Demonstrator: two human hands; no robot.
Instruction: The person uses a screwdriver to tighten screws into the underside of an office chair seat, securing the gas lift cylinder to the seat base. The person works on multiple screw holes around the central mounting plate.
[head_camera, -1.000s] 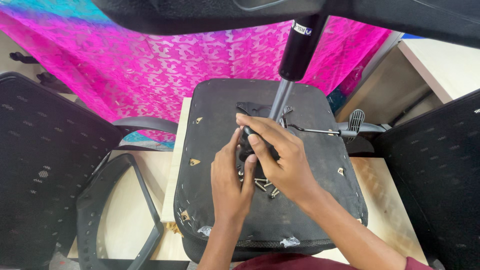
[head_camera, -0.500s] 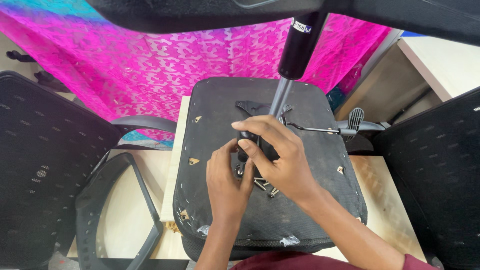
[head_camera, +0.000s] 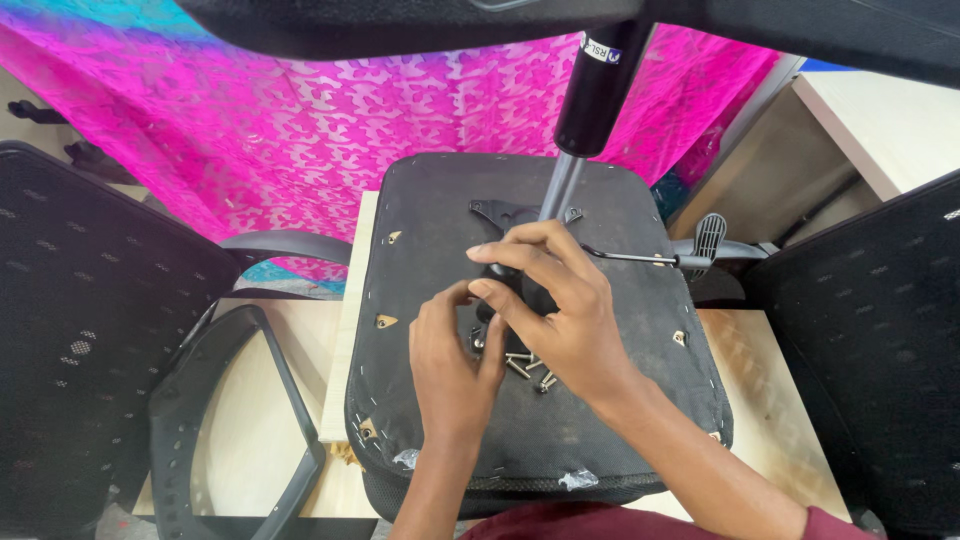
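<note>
Shifting down toward six o'clock since the earlier frame, the left hand (head_camera: 452, 365) and right hand (head_camera: 556, 305) are meeting, fingertips pinched on the black metal mechanism plate (head_camera: 510, 285) mid-seat, steadying it on the upturned black fabric chair seat (head_camera: 620, 420) above loose silver screws (head_camera: 528, 368).

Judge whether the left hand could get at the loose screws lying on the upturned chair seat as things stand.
Probably yes. The left hand rests on the seat right beside the screws; only the right hand arches partly above them.
</note>
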